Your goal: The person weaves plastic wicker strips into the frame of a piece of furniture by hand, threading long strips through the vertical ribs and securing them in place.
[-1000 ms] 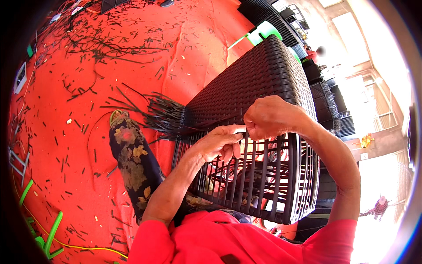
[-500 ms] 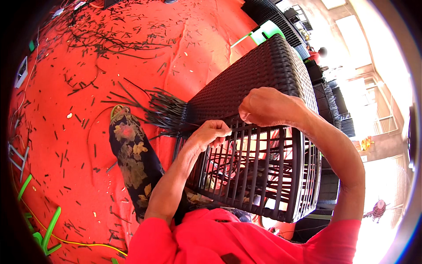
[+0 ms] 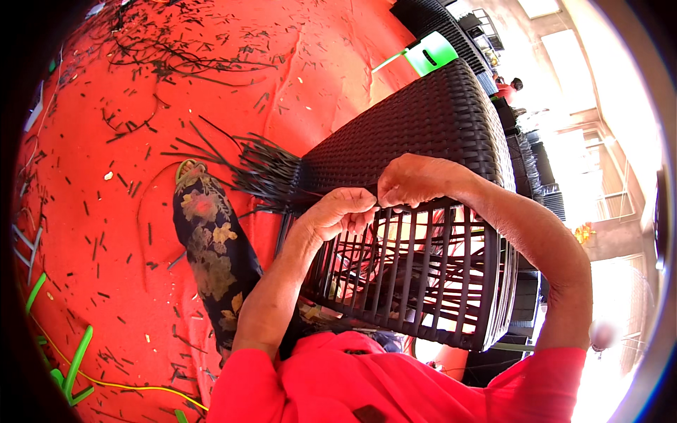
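A dark brown woven-rattan furniture piece leans across in front of me. Its far part is closely woven; the near part shows bare parallel strips with gaps between them. At the edge of the weave, my left hand is closed in a pinch on a dark weaving strip, most of it hidden by the fingers. My right hand is bent over the same edge, fingers closed, their tips touching or nearly touching the left fingertips. What the right fingers hold is hidden behind the hand. Loose strip ends fan out from the piece's left side.
Cut dark strip scraps and a tangle of long strips lie on the red floor covering. A green plastic seat stands beyond the piece. Green legs and a yellow cable are at lower left. Another person is far back.
My right hand has come down and slightly left to the weave's edge, meeting the left hand. The left hand has shifted slightly right, still pinched.
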A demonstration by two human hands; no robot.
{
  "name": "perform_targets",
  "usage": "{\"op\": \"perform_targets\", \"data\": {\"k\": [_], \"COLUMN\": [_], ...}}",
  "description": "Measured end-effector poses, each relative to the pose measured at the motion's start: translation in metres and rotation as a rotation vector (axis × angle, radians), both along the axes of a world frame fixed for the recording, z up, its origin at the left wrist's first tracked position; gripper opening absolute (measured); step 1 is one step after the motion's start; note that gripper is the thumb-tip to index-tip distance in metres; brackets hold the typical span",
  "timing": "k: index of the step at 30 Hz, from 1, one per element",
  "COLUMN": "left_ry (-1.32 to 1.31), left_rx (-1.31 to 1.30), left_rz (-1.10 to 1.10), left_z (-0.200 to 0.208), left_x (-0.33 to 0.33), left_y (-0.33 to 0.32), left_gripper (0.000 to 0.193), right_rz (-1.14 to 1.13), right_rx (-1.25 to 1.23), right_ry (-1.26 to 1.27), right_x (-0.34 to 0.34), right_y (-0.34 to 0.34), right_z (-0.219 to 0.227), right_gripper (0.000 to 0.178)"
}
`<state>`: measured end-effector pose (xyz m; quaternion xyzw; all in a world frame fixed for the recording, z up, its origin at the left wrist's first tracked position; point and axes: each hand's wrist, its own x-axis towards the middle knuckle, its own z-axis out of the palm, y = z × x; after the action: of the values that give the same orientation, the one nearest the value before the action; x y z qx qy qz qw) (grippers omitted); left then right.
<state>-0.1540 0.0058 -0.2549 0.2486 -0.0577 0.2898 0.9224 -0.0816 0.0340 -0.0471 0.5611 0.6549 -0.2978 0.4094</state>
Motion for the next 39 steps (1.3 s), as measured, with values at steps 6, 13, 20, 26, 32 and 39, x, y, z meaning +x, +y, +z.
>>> {"op": "perform_targets", "data": {"k": [6, 13, 20, 26, 32, 39], "left_ry": [0.114, 0.187, 0.128, 0.431, 0.283, 0.171], "left_rx": [0.029, 0.127, 0.031, 0.173, 0.044, 0.006], "left_rz": [-0.124, -0.159, -0.142, 0.017, 0.044, -0.079], "left_z": [0.016, 0.03, 0.015, 0.01, -0.018, -0.014], "left_x": [0.008, 0.034, 0.049, 0.034, 0.03, 0.038], "left_y": [-0.012, -0.021, -0.016, -0.001, 0.003, -0.008], "left_gripper": [0.049, 0.048, 0.024, 0.018, 0.016, 0.029], "right_rz": [-0.071, 0.022, 0.078, 0.198, -0.036, -0.126], "right_rx": [0.118, 0.071, 0.184, 0.266, 0.05, 0.192], "right_ry": [-0.064, -0.216, -0.09, 0.143, 0.032, 0.078], "right_x": [0.016, 0.044, 0.042, 0.073, 0.06, 0.076], "right_y": [-0.008, -0.013, -0.02, -0.018, -0.023, -0.031], "right_z": [0.009, 0.001, 0.001, -0.016, -0.006, -0.018], "right_gripper": [0.02, 0.018, 0.017, 0.019, 0.036, 0.024]}}
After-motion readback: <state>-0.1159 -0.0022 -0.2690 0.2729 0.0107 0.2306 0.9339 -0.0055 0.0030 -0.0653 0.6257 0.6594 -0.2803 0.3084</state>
